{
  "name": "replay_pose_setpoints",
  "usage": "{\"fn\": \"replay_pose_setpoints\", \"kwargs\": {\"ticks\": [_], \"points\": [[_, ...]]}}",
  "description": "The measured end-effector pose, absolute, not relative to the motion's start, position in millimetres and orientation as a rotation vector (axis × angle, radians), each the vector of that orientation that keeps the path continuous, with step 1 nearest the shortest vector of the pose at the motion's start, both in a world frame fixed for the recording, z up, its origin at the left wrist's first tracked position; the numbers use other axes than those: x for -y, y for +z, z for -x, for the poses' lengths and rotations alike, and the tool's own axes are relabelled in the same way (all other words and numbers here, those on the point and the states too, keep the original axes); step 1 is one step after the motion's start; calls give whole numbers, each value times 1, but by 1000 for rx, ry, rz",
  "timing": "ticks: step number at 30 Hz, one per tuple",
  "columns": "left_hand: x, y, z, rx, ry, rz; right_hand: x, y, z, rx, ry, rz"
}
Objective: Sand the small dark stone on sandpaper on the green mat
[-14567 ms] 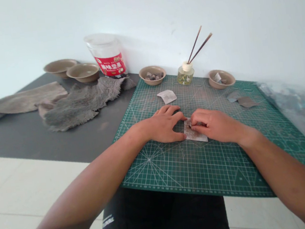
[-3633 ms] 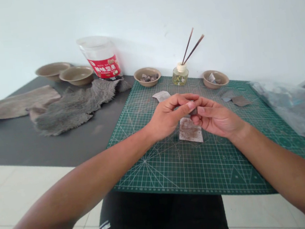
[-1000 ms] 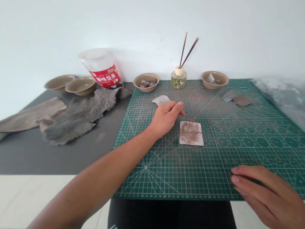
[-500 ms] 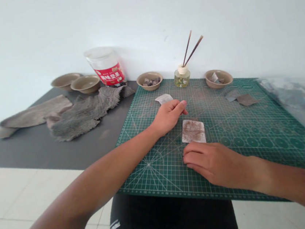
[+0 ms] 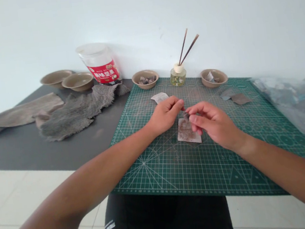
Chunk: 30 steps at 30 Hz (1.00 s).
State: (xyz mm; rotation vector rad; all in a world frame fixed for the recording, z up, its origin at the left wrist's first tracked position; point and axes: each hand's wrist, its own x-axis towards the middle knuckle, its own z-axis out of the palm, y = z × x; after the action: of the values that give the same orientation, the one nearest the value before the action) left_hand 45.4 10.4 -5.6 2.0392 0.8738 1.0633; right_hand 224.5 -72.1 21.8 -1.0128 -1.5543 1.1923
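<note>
- One small grey piece (image 5: 185,116) sits pinched in the right hand (image 5: 212,124).
- Left hand (image 5: 166,116), at its nine o'clock, curls; whether gripping, I can't tell.
- Stained square (image 5: 188,134): the piece's six o'clock.

Small piece (image 5: 186,115) is a dark greyish chunk, pinched in the right hand's (image 5: 214,125) fingertips. Fingers cover most of it, so no clue on exact shape or tilt. It's over the green mat (image 5: 203,171), left of the mat's middle. The squarish white sheet (image 5: 187,135) lies on the mat, also left of middle, sitting a bit skewed to the grid. Pretty grubby tbh: brown dust smeared over much of it, near edge paler, far right corner hidden.
</note>
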Motion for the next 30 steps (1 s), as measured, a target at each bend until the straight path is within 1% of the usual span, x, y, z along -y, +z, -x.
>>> {"fn": "replay_pose_setpoints", "kwargs": {"ticks": [3,7,12,18,30], "points": [[-7,-4,-45,-840,1161,-2139,60,17,-231,1126,1365,890],[1,-2,-45,-704,1290,-2357,62,16,-235,913,1486,828],[9,1,-49,-580,1443,-2539,69,17,-234,899,1629,771],[10,0,-48,-480,1491,-2598,67,15,-236,1005,1659,796],[14,2,-47,-413,1438,-2634,73,15,-240,1009,1775,692]]}}
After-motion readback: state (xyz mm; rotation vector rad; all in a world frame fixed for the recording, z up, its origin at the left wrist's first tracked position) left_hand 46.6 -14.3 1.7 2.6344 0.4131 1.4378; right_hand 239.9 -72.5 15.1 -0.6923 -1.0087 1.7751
